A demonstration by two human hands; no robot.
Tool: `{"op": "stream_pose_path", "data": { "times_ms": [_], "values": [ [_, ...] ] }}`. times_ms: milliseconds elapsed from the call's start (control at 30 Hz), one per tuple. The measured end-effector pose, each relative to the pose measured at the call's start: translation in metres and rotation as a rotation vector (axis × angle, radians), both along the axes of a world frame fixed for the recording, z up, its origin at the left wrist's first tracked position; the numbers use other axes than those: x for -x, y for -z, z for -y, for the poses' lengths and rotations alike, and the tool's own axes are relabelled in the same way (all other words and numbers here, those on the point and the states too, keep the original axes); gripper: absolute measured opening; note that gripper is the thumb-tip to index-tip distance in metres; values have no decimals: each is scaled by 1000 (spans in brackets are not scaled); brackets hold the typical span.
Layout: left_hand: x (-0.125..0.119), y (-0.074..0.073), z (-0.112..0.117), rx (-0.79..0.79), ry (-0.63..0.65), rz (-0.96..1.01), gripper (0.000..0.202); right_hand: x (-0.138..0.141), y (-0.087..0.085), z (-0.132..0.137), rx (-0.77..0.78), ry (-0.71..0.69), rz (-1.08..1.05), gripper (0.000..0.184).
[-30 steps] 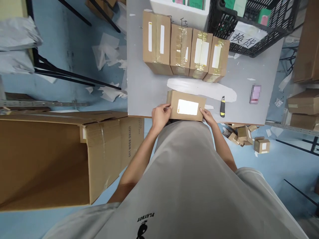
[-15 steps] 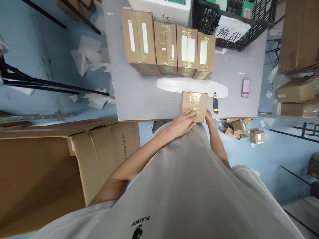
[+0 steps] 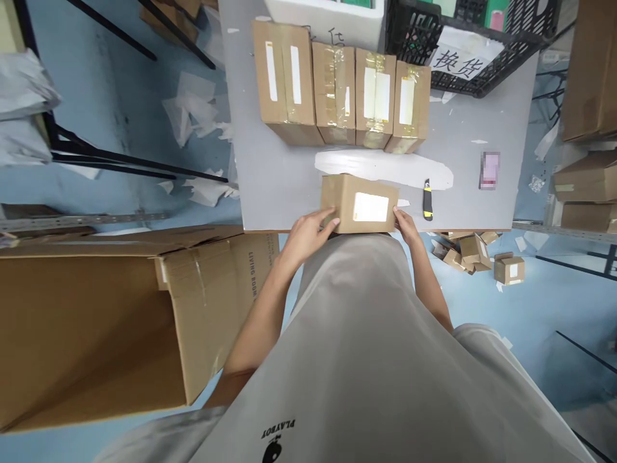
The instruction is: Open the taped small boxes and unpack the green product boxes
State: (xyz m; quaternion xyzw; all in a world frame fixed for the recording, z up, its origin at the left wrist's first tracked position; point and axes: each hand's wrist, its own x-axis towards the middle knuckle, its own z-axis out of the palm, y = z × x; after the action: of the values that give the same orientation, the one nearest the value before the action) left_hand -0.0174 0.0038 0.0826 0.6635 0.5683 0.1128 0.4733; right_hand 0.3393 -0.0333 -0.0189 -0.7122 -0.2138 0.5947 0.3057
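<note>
A small brown cardboard box (image 3: 359,202) with a white label on top lies at the near edge of the grey table (image 3: 270,180). My left hand (image 3: 308,231) grips its left end, fingers curled round the corner. My right hand (image 3: 405,226) holds its right end, fingers pressed against the side. Behind it a row of several taped brown boxes (image 3: 342,87) stands across the table. A long white strip of paper (image 3: 385,166) lies between the row and the held box.
A yellow and black utility knife (image 3: 427,200) lies right of the box. A black plastic crate (image 3: 472,45) stands at the back right. A large open carton (image 3: 110,315) is on the floor at left, small boxes (image 3: 477,254) scattered at right.
Half a second ago the box stood turned with its taped side up and my left hand lay across it. Now it lies long side across, label up, a hand at each end.
</note>
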Motion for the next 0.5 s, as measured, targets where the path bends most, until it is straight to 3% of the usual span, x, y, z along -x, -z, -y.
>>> {"op": "stream_pose_path", "data": {
  "times_ms": [133, 267, 400, 500],
  "values": [
    [37, 63, -1, 60, -205, -2, 58, 36, -19, -18, -40, -217, 126, 73],
    [64, 114, -4, 158, -475, 162, 56, 69, -67, -31, -27, -604, 307, 68],
    [91, 137, -7, 186, -673, 159, 58, 110, -136, -32, -127, -971, 396, 78],
    [106, 144, -12, 177, -725, 48, 51, 154, -172, -30, -212, -1208, 408, 89]
  ]
}}
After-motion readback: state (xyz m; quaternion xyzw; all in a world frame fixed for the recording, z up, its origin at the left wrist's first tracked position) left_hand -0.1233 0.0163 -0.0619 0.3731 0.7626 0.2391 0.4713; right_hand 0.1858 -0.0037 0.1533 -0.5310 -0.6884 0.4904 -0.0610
